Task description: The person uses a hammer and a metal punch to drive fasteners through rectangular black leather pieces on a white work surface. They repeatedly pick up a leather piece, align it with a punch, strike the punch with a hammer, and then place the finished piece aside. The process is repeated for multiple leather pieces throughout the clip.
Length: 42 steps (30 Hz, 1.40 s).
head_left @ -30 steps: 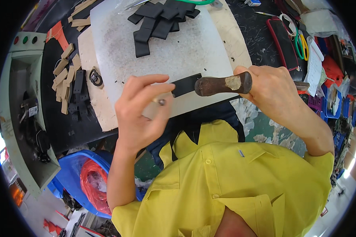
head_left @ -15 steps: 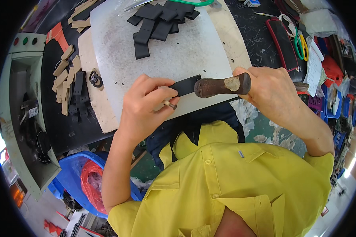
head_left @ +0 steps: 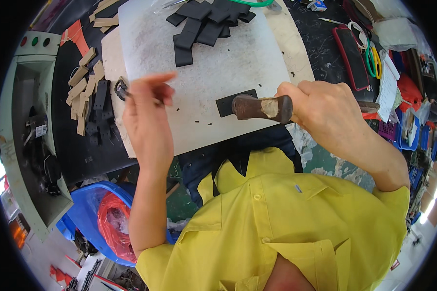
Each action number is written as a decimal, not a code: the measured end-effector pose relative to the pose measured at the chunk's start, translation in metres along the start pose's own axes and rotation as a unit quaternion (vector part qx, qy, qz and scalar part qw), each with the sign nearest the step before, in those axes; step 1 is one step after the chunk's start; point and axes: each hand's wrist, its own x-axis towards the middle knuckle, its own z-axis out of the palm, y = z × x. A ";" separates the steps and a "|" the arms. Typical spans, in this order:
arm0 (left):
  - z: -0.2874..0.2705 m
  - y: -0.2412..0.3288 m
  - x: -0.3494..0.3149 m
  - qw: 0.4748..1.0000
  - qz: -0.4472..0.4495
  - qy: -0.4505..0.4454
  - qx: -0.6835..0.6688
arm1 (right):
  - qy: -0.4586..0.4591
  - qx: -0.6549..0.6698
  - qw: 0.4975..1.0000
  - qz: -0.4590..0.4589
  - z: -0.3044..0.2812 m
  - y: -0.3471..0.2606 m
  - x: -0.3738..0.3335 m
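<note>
My right hand (head_left: 323, 106) is closed round a mallet; its dark brown, worn head (head_left: 262, 107) overhangs a flat black strip (head_left: 224, 106) on the white board (head_left: 204, 77). The strip's right part is hidden under the mallet. Blurred by motion, my left hand (head_left: 148, 104) is over the board's left edge, beside a small black oval piece with a shiny ring (head_left: 121, 89). Whether its fingers hold anything is too smeared to make out. A heap of folded black strips (head_left: 199, 26) lies at the far side of the board.
Tan strips (head_left: 76, 92) and black strips with holes (head_left: 101, 114) are piled left of the board. At the right are a red-edged phone-like case (head_left: 350, 58), scissors (head_left: 372, 60) and a paper sheet (head_left: 387, 87). A blue bin (head_left: 85, 206) stands below left.
My left hand has let go of the black strip and swung left toward the oval piece. The small stick it held no longer shows. The mallet has shifted slightly left.
</note>
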 end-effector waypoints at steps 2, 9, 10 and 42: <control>0.001 -0.005 -0.004 0.997 -0.013 0.076 -0.002 | -0.003 -0.004 1.000 -0.004 -0.001 0.000 0.002; -0.016 0.008 -0.021 0.935 0.100 -0.014 0.341 | -0.006 0.001 1.000 -0.001 -0.002 0.002 0.001; -0.010 0.012 -0.022 0.952 0.100 -0.019 0.290 | -0.009 0.000 1.000 -0.004 -0.002 0.002 0.002; 0.032 -0.005 -0.030 0.824 0.337 -0.112 0.442 | 0.222 0.209 0.950 0.062 -0.040 0.003 0.015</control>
